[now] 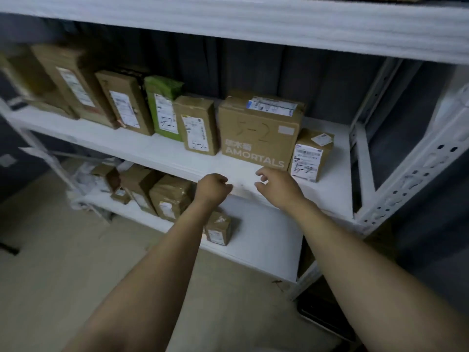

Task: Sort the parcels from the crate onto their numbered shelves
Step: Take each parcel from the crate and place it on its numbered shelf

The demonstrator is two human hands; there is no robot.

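Your left hand (213, 188) is curled empty, right hand (278, 186) loose; nudge the AMORTALS box (258, 133) squarely farther onto its shelf (114, 138).

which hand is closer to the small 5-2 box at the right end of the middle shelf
Right. The right hand is just below and left of the small box, not touching it; the left hand is farther left, over the shelf front edge.

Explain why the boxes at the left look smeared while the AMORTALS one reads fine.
Head view: the left-end parcels are blurred, the AMORTALS box sharper near centre; the wide lens bows the upper shelf edge; light is dim, without glare.
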